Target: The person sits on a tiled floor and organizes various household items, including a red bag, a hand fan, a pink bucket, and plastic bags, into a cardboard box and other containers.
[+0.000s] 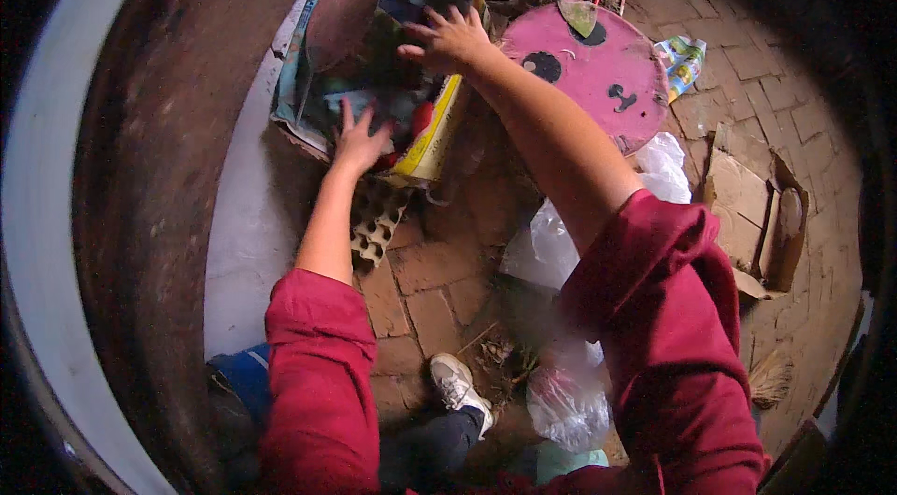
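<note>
A box-like container with blue and yellow printed sides (435, 142) stands at the upper left of the view, its inside dark. My left hand (359, 142) reaches over its near edge, fingers spread, with nothing seen in them. Over its right side is my right hand (447, 39), also open with fingers apart, close to the blue printed sheet at the top. A small red thing (422, 118) shows between the hands, near the yellow side. A flat brownish oval shape (344, 21) lies at the container's upper left. Shadow hides the rest of the contents.
Right of the container is a round pink animal-face piece (598, 84). An egg tray (376, 220) sits just below the container. Clear plastic bags (568, 402) lie on the brick floor (434, 294), with an opened cardboard box (747, 205) at right. My shoe (458, 385) is below.
</note>
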`<state>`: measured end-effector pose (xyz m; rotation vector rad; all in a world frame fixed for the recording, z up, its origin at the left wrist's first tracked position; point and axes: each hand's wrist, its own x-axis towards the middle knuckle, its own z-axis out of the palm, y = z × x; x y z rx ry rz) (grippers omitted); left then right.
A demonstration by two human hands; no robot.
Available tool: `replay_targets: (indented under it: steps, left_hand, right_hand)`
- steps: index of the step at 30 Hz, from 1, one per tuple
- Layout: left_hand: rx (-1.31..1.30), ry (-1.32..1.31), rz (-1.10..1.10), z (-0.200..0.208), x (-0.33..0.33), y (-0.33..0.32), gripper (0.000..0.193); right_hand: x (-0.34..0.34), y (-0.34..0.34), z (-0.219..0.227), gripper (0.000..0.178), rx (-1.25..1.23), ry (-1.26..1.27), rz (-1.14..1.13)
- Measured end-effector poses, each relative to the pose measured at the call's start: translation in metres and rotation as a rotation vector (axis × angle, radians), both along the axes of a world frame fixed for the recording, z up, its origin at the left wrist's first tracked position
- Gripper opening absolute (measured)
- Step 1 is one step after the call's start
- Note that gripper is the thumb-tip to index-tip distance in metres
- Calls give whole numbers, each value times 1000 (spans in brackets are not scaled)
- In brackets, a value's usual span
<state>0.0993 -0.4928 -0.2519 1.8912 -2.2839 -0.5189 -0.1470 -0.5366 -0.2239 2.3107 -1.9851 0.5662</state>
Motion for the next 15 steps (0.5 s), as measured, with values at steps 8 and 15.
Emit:
replay_targets:
  steps: [8, 15]
  left_hand:
    - [206, -106, -6, -29, -1, -38, 74]
    - [190, -165, -37, -50, -21, -52, 74]
  right_hand:
    - [3, -13, -28, 62, 180, 124, 13]
    - [-17, -27, -35, 52, 224, 113, 57]
